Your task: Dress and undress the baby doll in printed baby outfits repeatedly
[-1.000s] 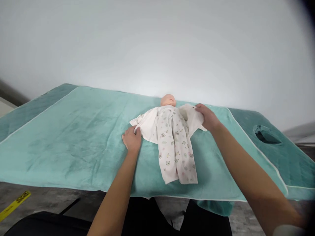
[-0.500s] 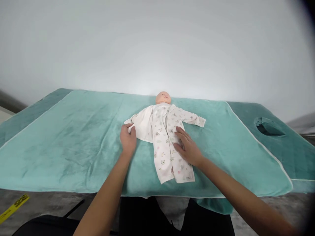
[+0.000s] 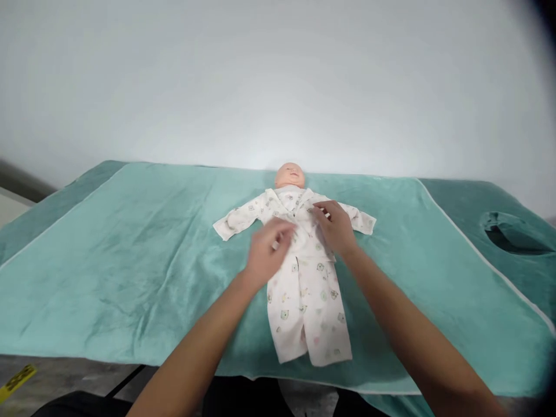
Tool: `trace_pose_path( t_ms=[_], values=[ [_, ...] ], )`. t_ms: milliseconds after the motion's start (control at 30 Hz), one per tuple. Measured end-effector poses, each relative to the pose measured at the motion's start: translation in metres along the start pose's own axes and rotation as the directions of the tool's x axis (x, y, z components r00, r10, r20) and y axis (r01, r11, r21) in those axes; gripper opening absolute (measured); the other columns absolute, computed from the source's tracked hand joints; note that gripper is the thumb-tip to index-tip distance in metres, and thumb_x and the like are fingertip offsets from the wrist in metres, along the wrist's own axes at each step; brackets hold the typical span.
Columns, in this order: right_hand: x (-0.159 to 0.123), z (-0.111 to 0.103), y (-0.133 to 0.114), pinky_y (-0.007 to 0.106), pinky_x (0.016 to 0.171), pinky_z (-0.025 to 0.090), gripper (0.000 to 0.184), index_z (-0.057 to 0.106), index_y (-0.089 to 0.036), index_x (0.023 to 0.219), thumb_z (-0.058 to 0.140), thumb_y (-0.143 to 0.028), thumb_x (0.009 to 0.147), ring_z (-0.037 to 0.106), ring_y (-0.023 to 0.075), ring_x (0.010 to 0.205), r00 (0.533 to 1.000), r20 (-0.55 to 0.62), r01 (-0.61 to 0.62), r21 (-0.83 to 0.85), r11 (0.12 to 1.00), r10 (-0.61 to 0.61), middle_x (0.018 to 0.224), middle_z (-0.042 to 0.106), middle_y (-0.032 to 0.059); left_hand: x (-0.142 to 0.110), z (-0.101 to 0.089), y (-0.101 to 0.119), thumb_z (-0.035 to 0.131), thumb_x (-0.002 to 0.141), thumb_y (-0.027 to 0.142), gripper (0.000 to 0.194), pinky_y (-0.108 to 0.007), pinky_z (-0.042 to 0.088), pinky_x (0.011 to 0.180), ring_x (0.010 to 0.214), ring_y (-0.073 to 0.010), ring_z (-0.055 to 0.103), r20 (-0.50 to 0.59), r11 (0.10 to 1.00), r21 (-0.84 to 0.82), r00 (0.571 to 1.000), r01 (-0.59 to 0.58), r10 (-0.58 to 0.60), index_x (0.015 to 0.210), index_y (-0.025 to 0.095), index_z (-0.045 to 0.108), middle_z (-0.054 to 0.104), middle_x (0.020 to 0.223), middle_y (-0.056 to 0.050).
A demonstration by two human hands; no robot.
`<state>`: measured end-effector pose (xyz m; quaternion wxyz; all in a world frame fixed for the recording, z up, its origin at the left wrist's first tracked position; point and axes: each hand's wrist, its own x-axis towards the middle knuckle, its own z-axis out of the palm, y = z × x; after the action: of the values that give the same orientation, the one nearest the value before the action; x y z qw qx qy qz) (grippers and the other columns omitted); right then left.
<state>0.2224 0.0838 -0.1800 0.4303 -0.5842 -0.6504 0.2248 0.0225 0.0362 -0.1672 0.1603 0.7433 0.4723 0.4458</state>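
Note:
A baby doll [image 3: 289, 174] lies on its back, head toward the wall, in a white baby shirt [image 3: 243, 219] printed with small animals and matching trousers [image 3: 284, 310]. The shirt's front panels lie folded across the chest, and both sleeves stretch out sideways. Over the middle of the chest, my left hand [image 3: 270, 249] is curled in a pinch and slightly blurred; what it holds, if anything, is hidden. My right hand [image 3: 336, 227] pinches the shirt front at the right side of the chest.
A light green cover [image 3: 108, 249] with white piping is spread over the padded bed. The darker bed surface at right has an oval opening [image 3: 516, 240]. A pale wall [image 3: 278, 87] rises behind. Yellow tape [image 3: 17, 382] marks the floor at lower left.
My left hand has brought the left shirt panel rightward over the doll's chest. My right hand laid the right panel inward, let go, then moved up to the chest.

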Motion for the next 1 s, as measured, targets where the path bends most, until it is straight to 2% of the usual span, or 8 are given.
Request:
trace_pose_path(
  t_ms=[67,100,267,433,667,833,900,1000],
  values=[
    [0.027,0.013,0.000,0.038,0.088,0.046,0.026,0.073,-0.022,0.094,0.051,-0.036,0.091,0.062,0.0216,0.090,1.000,0.003,0.004,-0.050,0.999,-0.003,0.103,0.066,0.0075,0.029,-0.001,-0.030,0.046,0.096,0.032,0.024,-0.030,0.051,0.077,0.089,-0.0182,0.064,-0.212,0.965,-0.020,0.942,0.263,-0.261,0.105,0.023,0.066,0.069,0.099,-0.005],
    [0.040,0.020,0.000,0.037,0.088,0.046,0.025,0.073,-0.022,0.093,0.051,-0.033,0.090,0.061,0.0213,0.088,1.000,0.012,0.006,-0.063,0.998,-0.005,0.100,0.066,0.0068,0.045,0.001,-0.045,0.049,0.095,0.034,0.024,-0.030,0.050,0.076,0.087,-0.0180,0.064,-0.236,0.935,-0.030,0.907,0.353,-0.350,0.108,0.022,0.066,0.069,0.098,-0.005],
    [0.080,0.043,-0.002,0.034,0.081,0.043,0.024,0.070,-0.024,0.090,0.053,-0.041,0.091,0.060,0.0212,0.083,0.993,0.117,0.011,-0.101,0.995,0.001,0.088,0.067,0.0040,0.108,0.021,-0.090,0.059,0.088,0.038,0.025,-0.032,0.047,0.077,0.080,-0.0203,0.064,-0.044,0.882,0.023,0.882,0.471,-0.470,0.095,0.018,0.072,0.071,0.086,-0.006],
    [0.081,0.049,-0.011,0.032,0.067,0.038,0.038,0.053,-0.025,0.083,0.063,-0.061,0.082,0.056,0.0205,0.071,0.986,0.131,-0.086,-0.141,0.986,0.105,0.079,0.065,0.0028,0.122,0.022,-0.082,0.062,0.083,0.028,0.013,-0.030,0.046,0.071,0.074,-0.0191,0.062,0.082,0.857,-0.011,0.854,0.516,-0.513,0.078,0.018,0.069,0.071,0.079,-0.004],
    [0.080,0.042,-0.007,0.031,0.062,0.034,0.028,0.044,-0.025,0.078,0.061,-0.046,0.083,0.051,0.0199,0.067,0.986,0.113,-0.099,-0.213,0.972,0.125,0.077,0.060,0.0029,0.110,0.016,-0.087,0.062,0.086,0.031,0.014,-0.035,0.046,0.080,0.084,-0.0233,0.063,0.031,0.838,0.284,0.869,0.467,-0.495,0.087,0.018,0.067,0.071,0.088,-0.007],
    [0.082,0.033,-0.004,0.030,0.061,0.037,0.024,0.050,-0.024,0.069,0.060,-0.041,0.082,0.051,0.0171,0.064,0.970,0.179,-0.154,-0.065,0.986,0.163,0.068,0.060,0.0003,0.107,0.018,-0.084,0.059,0.088,0.031,0.014,-0.031,0.047,0.078,0.078,-0.0179,0.063,-0.071,0.927,0.059,0.928,0.371,-0.367,0.087,0.020,0.068,0.071,0.085,-0.003],
    [0.083,0.034,-0.003,0.029,0.067,0.042,0.014,0.057,-0.024,0.080,0.064,-0.035,0.078,0.056,0.0163,0.071,0.977,0.144,-0.172,0.091,0.981,0.158,0.079,0.065,-0.0004,0.112,0.025,-0.077,0.059,0.088,0.034,0.018,-0.029,0.048,0.076,0.077,-0.0164,0.063,-0.092,0.927,-0.087,0.924,0.365,-0.372,0.091,0.020,0.070,0.072,0.086,-0.002],
    [0.086,0.044,0.002,0.028,0.073,0.047,0.020,0.059,-0.022,0.090,0.065,-0.034,0.076,0.060,0.0148,0.078,0.981,0.085,-0.193,0.353,0.915,0.174,0.087,0.067,-0.0002,0.122,0.039,-0.063,0.064,0.084,0.035,0.020,-0.027,0.049,0.070,0.074,-0.0156,0.064,-0.007,0.870,-0.253,0.898,0.424,-0.440,0.092,0.019,0.073,0.073,0.085,-0.003]
  ],
)
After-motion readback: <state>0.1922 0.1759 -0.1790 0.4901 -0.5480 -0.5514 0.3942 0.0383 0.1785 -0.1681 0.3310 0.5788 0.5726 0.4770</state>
